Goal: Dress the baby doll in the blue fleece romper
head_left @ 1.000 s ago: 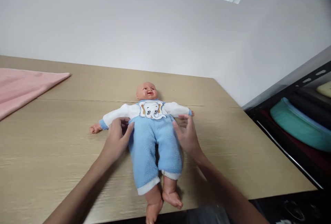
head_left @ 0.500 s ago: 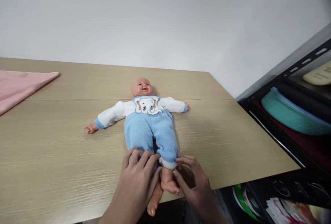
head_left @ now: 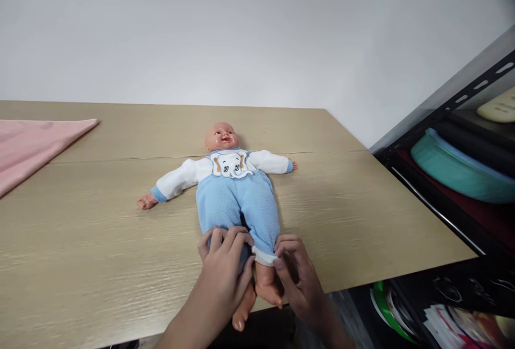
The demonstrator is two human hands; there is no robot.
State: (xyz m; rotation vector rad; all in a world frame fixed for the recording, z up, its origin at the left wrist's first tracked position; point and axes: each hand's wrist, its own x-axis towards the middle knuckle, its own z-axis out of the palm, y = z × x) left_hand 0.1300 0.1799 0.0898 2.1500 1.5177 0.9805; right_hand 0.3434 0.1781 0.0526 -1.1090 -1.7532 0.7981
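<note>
A baby doll lies on its back on the wooden table, arms spread. It wears a white top with an elephant face and fleecy light-blue trousers with white cuffs. My left hand curls over the trouser leg on the left, its fingertips reaching the inner side of the other cuff. My right hand pinches the outer edge of the white cuff on the right leg between thumb and fingers. Both bare doll feet stick out below, over the table's front edge.
A pink cloth lies on the left of the wooden table. To the right stands a black rack holding a teal basin. Below the table edge are a green-rimmed round item and some packets.
My right hand's fingers have closed in on the outer cuff. My left hand has stayed on the other leg. The view has shifted slightly.
</note>
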